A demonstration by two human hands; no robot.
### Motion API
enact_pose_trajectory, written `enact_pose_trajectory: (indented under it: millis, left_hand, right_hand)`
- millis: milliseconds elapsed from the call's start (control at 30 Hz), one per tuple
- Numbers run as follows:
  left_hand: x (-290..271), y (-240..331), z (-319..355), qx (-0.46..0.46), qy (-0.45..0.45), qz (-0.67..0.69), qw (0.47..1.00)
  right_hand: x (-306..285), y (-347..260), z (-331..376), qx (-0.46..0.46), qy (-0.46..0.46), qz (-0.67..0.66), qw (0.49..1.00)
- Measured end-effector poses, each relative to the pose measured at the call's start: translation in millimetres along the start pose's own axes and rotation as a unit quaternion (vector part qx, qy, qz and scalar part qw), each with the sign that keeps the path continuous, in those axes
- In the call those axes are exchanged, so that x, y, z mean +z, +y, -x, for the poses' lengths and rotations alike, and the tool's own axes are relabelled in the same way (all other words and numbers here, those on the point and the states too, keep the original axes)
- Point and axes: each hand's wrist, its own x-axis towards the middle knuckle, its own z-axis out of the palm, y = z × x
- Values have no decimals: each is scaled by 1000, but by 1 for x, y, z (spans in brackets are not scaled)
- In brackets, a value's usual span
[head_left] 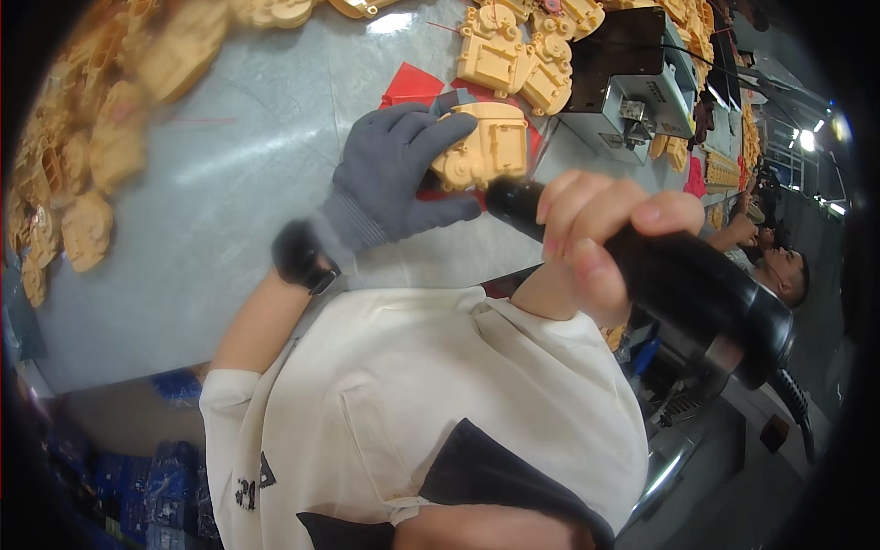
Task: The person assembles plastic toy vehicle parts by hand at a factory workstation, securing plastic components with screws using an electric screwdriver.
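My left hand [385,170], in a grey knit glove, is closed around the left side of a yellow plastic housing [502,145]. The housing has a rectangular recess and small round bosses. My bare right hand [605,229] grips a black electric screwdriver [706,284], its cord running off at the lower right. The screwdriver's nose points at the housing's lower right corner; whether its bit touches a screw there is hidden. Red sheet material [412,84] shows beneath and behind the housing.
Yellow housings [87,229] are heaped along the grey table's [247,192] left side. More housings [495,60] lie beyond my hands, beside a dark metal box [632,96] with a small front mechanism. Blue bins [170,495] stand low at left. Another person [779,275] sits at far right.
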Motion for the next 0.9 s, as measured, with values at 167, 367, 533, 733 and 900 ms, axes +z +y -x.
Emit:
enact_pose_trajectory:
  millis: [167, 367, 533, 733, 900]
  left_hand:
    - [5, -4, -2, 13, 10, -2, 1000]
    - [3, -3, 0, 7, 10, -4, 1000]
    - [4, -3, 0, 7, 15, -8, 1000]
    - [4, -3, -1, 6, 15, -5, 1000]
    - [6, -3, 0, 10, 22, -5, 1000]
  right_hand:
    - [-4, -1, -2, 4, -13, -6, 1000]
    - [-1, 1, -2, -2, 7, -26, 1000]
    - [2, 3, 0, -3, 51, -24, 998]
    - [10, 3, -1, 9, 104, -18, 994]
    - [18, 5, -1, 30, 158, -13, 987]
